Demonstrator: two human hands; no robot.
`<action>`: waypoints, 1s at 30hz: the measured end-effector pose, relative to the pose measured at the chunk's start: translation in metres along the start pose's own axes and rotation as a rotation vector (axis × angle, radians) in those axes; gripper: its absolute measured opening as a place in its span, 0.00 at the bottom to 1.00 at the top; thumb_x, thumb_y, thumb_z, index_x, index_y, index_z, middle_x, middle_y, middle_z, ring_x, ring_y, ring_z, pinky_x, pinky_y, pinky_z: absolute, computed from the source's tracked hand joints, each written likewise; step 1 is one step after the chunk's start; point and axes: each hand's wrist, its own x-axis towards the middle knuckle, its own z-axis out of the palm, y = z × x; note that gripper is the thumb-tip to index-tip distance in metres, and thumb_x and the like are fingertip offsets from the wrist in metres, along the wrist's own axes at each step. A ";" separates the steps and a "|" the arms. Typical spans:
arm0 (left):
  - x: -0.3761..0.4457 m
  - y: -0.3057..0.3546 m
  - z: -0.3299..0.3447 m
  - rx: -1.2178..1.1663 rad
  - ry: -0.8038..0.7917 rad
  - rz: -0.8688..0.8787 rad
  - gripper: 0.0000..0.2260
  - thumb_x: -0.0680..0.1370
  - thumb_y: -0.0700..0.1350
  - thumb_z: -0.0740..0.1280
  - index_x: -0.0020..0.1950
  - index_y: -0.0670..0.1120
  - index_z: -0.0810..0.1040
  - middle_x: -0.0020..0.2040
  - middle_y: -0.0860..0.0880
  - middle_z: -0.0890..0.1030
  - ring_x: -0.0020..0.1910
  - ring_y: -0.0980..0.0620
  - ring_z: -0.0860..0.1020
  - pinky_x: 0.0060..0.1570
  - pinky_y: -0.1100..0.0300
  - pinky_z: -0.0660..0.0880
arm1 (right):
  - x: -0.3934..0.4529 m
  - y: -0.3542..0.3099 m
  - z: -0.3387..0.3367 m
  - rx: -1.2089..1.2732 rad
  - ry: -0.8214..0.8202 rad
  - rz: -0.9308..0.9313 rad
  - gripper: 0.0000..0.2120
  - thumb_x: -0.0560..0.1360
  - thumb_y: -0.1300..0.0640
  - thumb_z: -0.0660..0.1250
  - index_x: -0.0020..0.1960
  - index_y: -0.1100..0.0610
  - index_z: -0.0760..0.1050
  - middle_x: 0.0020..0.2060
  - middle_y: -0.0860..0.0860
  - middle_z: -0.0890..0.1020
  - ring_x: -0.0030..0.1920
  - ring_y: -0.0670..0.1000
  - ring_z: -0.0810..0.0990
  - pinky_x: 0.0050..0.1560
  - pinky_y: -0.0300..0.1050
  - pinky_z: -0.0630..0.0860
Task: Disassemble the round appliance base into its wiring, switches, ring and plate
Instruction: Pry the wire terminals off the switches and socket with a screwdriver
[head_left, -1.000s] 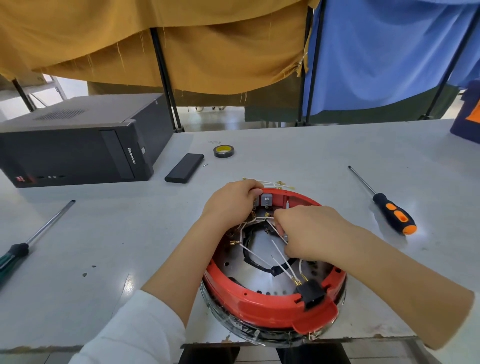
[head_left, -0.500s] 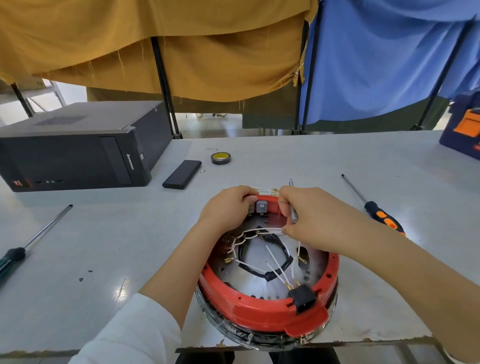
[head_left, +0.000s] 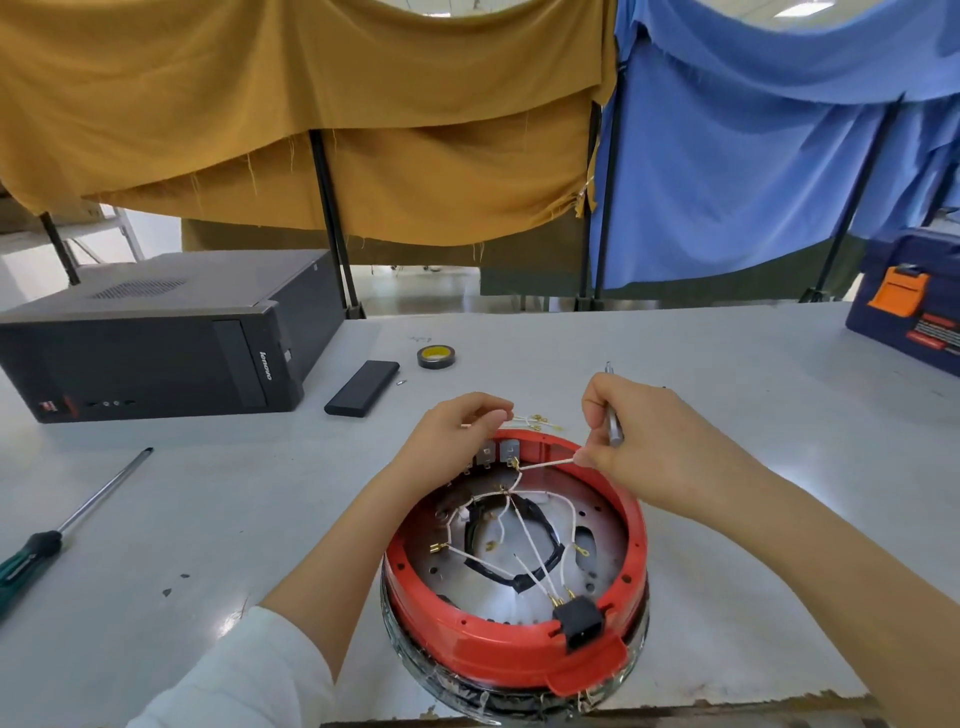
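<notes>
**Kid:** On the table edge near me, what is that?

**Me:** That is the round base (head_left: 514, 597), with its red ring (head_left: 498, 657) on top. My right hand (head_left: 644, 447) pinches 1 white wire (head_left: 545, 464) and pulls it tight from a switch (head_left: 510, 451). It also holds a thin metal tool (head_left: 614, 428).

**Kid:** And the other hand?

**Me:** My left hand (head_left: 452, 441) pinches a bunch of loose wires (head_left: 535, 420) at the far rim.

**Kid:** How do I pull well?

**Me:** I think slow and straight, so the little clip slides off and the wire does not snap.

**Kid:** What can't you see?

**Me:** My left hand hides a switch. The plate (head_left: 602, 540) sits under wires, and the base bottom is hard to see.
</notes>
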 end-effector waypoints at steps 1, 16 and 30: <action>-0.002 0.004 -0.003 -0.039 -0.024 -0.003 0.07 0.80 0.48 0.62 0.54 0.55 0.79 0.49 0.62 0.82 0.51 0.68 0.76 0.51 0.73 0.70 | 0.000 0.002 -0.002 0.019 0.035 0.004 0.15 0.72 0.58 0.70 0.38 0.48 0.63 0.38 0.51 0.80 0.30 0.50 0.78 0.36 0.46 0.77; -0.019 0.016 -0.014 -0.003 -0.326 -0.022 0.05 0.74 0.48 0.71 0.49 0.51 0.82 0.45 0.53 0.85 0.55 0.58 0.79 0.51 0.72 0.72 | 0.012 0.036 0.014 0.307 0.220 0.097 0.15 0.73 0.63 0.70 0.37 0.55 0.63 0.34 0.49 0.81 0.24 0.48 0.78 0.33 0.50 0.80; -0.035 0.033 0.001 0.079 -0.274 -0.020 0.08 0.69 0.51 0.74 0.46 0.51 0.81 0.38 0.57 0.83 0.37 0.61 0.80 0.42 0.71 0.75 | 0.012 0.043 0.005 0.337 0.196 0.028 0.15 0.74 0.64 0.69 0.37 0.54 0.63 0.34 0.50 0.81 0.25 0.45 0.77 0.28 0.41 0.77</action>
